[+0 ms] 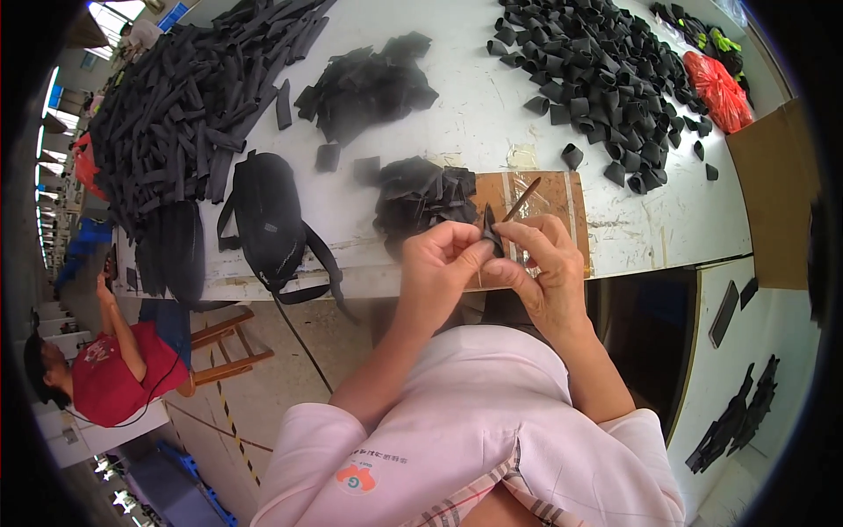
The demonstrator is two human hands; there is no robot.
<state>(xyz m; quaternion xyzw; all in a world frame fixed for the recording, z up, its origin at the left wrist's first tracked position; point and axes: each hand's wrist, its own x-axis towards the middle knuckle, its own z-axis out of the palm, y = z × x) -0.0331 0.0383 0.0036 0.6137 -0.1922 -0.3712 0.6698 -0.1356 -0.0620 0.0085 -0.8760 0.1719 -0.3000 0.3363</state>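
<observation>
A small black piece [490, 235] is pinched between the fingertips of the left hand [439, 263] and the right hand [544, 268], both closed on it, above the tabletop [492, 132] edge. The piece could be dropped if either pinch slackens. Just beyond, a brown board [549, 198] with a thin stick [522, 199] and a heap of black pieces [421, 198] are seen; a black bag [268, 215] lies left.

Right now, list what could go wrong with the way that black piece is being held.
Both hands, left hand and right hand, pinch the small black piece in mid-air past the table edge; if it slips, it likely drops to the floor. The thin brown stick in the right hand points at the black stack and could knock pieces off.
</observation>
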